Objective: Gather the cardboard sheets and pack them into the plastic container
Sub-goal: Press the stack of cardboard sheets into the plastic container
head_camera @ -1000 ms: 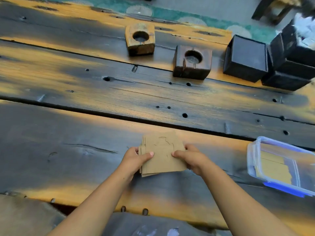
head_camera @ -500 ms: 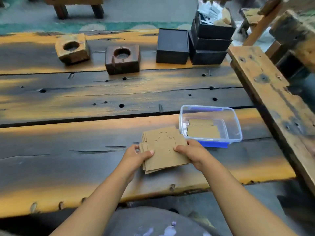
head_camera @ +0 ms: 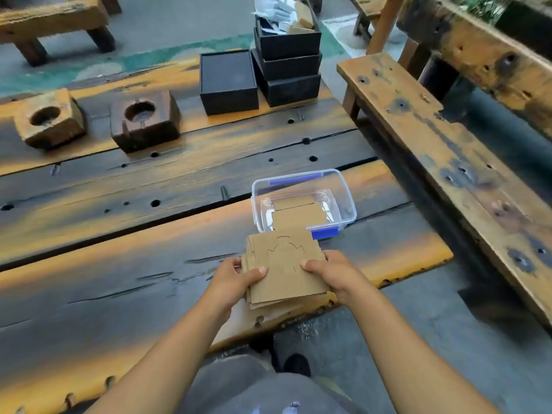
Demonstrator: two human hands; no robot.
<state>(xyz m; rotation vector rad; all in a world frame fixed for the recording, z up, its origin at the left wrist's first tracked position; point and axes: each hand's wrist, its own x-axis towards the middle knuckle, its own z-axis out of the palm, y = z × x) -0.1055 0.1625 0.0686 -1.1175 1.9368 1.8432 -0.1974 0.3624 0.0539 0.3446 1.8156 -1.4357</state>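
Observation:
A stack of brown cardboard sheets (head_camera: 285, 268) with cut outlines on the top sheet is held just above the wooden table (head_camera: 119, 234) near its front right corner. My left hand (head_camera: 234, 279) grips the stack's left edge with the thumb on top. My right hand (head_camera: 334, 271) grips its right edge the same way. Just beyond the stack sits a clear plastic container (head_camera: 348, 198) with blue clips, open, with cardboard sheets (head_camera: 298, 215) lying flat inside.
Two wooden blocks with round holes (head_camera: 49, 118) (head_camera: 145, 119) and stacked black boxes (head_camera: 286, 67) stand at the table's far side. A wooden bench (head_camera: 448, 156) runs along the right. The table's right end lies just past the container.
My view has swung right, so the container now sits directly beyond the stack instead of far right. Both hands keep the same grip on the stack, now close to the container's near wall.

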